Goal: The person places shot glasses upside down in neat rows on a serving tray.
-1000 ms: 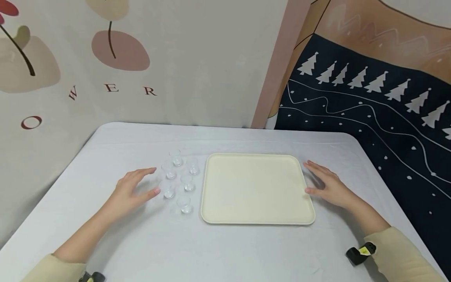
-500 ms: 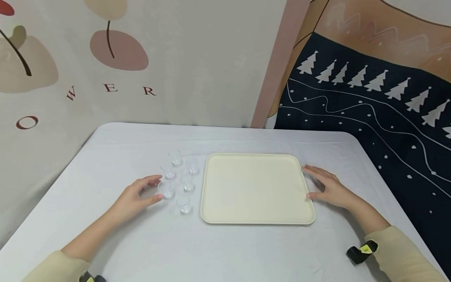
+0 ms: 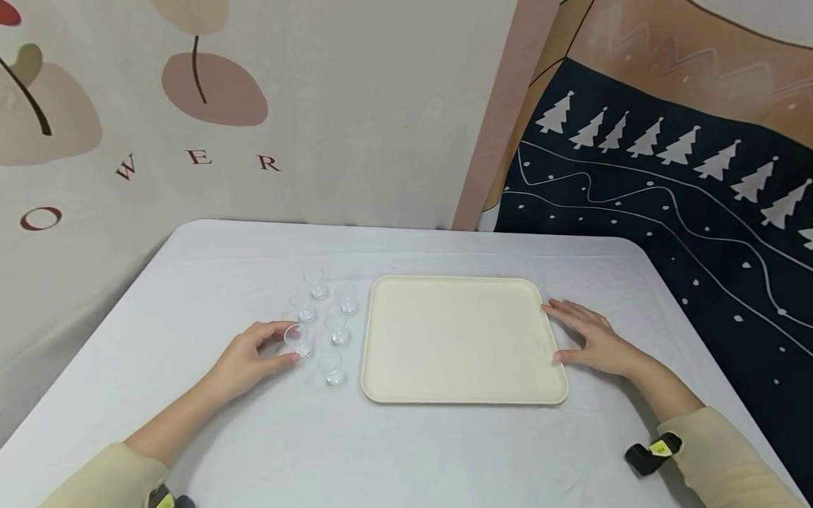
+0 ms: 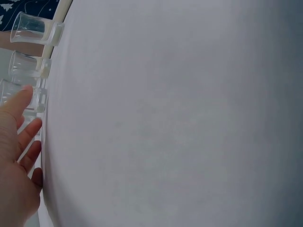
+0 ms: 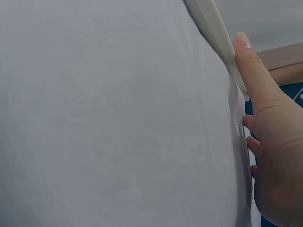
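Your L hand [image 3: 249, 360] is nearer, partly narrowed about the closest clear cup [image 3: 303, 344], L of the tray [image 3: 464, 342]; can't tell if gripped. R hand [image 3: 589, 341]: spread wide @ tray's R edge, opp. side.

The near edge of the table [image 3: 406, 451] is cut off in the head view. The left hand [image 4: 14, 182] partly hides a cup [image 4: 40, 97]; contact is unclear.

It's O [image 3: 22, 220], W [image 3: 125, 168], E [image 3: 198, 157], R [image 3: 267, 163] across the pale backdrop [image 3: 362, 120], dark red; the yellow label [image 3: 660, 449] at right, too small!
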A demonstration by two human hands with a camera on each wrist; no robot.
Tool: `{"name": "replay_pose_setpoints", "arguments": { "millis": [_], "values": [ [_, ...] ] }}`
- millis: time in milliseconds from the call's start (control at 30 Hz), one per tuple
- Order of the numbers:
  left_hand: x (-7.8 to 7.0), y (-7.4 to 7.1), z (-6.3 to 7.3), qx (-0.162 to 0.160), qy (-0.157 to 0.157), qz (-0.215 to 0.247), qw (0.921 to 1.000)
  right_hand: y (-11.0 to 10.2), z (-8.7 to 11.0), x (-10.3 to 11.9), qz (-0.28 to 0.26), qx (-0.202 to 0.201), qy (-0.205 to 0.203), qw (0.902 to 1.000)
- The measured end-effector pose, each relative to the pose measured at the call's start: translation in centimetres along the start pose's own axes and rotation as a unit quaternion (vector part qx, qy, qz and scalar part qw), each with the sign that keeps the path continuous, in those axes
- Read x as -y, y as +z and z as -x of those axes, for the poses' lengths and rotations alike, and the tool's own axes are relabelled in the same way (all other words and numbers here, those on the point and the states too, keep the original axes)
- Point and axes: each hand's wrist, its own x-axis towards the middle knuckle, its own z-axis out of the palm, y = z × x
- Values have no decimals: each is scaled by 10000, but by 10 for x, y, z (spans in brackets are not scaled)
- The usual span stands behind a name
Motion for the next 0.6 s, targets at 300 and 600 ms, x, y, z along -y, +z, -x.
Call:
{"name": "replay_pose_setpoints", "arguments": {
  "millis": [300, 600],
  "values": [
    [4, 8, -7, -279, 461, -101, 9985, -1, 0, -1, -29, 54, 34, 10000],
    [5, 10, -7, -348, 528, -224, 9977, 0, 0, 0, -154, 78, 79, 9998]
  ]
}}
